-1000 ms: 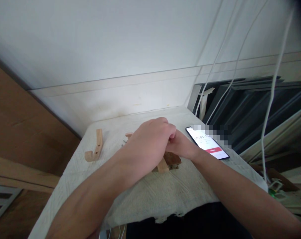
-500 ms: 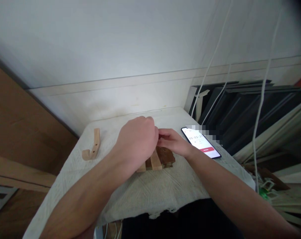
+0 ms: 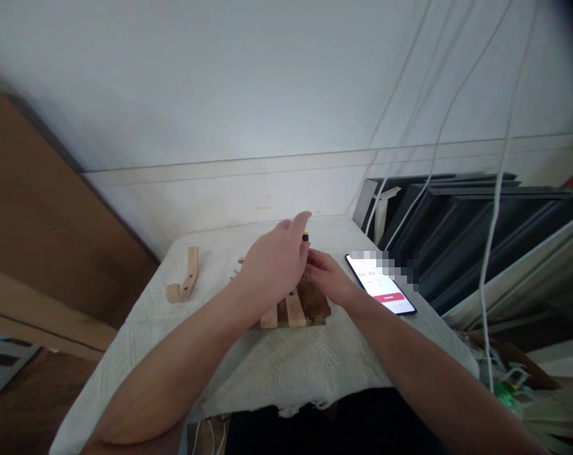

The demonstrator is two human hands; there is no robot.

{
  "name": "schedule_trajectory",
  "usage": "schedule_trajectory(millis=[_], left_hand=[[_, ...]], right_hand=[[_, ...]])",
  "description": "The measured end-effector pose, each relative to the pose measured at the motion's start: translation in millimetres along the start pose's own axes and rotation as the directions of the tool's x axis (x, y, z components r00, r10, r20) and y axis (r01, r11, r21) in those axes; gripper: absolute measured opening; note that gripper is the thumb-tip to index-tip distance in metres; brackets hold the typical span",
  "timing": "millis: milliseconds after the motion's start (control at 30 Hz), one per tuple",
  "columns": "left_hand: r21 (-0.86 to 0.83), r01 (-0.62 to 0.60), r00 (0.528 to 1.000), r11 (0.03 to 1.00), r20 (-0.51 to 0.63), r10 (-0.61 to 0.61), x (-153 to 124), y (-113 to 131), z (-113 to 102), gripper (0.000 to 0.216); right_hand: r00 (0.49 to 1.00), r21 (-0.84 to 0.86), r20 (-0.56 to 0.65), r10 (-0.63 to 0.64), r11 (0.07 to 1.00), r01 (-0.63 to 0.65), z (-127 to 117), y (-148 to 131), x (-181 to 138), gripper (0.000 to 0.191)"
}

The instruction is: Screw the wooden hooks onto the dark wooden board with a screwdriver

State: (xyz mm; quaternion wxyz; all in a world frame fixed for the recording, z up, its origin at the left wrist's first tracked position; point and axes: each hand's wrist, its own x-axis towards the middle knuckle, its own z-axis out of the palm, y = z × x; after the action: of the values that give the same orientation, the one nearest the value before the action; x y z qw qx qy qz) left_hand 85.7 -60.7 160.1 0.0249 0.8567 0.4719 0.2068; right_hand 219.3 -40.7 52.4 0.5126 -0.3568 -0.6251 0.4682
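My left hand (image 3: pixel 279 256) is closed, thumb side up, over a wooden assembly. A small black-and-yellow end of a tool handle (image 3: pixel 305 237) shows at its fingers; the rest of the tool is hidden. Fingers bent and close together, my right hand (image 3: pixel 327 273) meets the left over the same spot; what it pinches is hidden. Beneath them lies a dark brown wooden board (image 3: pixel 317 302) with two light wooden pieces across it, one a strip (image 3: pixel 295 311) with a hole. Off to the left, a J-shaped wooden hook (image 3: pixel 190 278) with holes rests alone on the cloth.
A white textured cloth (image 3: pixel 248 373) covers the table. To the right of my hands lies a phone (image 3: pixel 386 287) with a timer on its screen. White cables (image 3: pixel 492 240) hang at the right, before dark panels (image 3: pixel 476 221). Brown cardboard (image 3: pixel 40 208) stands at the left.
My left hand has turned and its thumb has lifted, baring the black-and-yellow handle end. My right hand stays close beside it. The camera view has shifted slightly.
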Motion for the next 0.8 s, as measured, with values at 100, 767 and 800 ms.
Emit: schedule_trajectory(millis=[100,767,800], left_hand=[[-0.112,0.018,0.994,0.993,-0.106,-0.03,9,-16,6,0.048],[0.058,0.362,0.907,0.93,-0.254,-0.337,-40,-162,88,0.032],[0.062,0.362,0.911,0.93,-0.235,-0.339,-38,-167,91,0.03]], right_hand=[[0.988,0.004,-0.148,0.04,0.999,-0.04,-5,0,4,0.03],[0.928,-0.667,-0.372,-0.011,0.698,-0.259,-26,44,11,0.022],[0.929,-0.673,-0.37,-0.007,0.691,-0.263,-26,45,11,0.022]])
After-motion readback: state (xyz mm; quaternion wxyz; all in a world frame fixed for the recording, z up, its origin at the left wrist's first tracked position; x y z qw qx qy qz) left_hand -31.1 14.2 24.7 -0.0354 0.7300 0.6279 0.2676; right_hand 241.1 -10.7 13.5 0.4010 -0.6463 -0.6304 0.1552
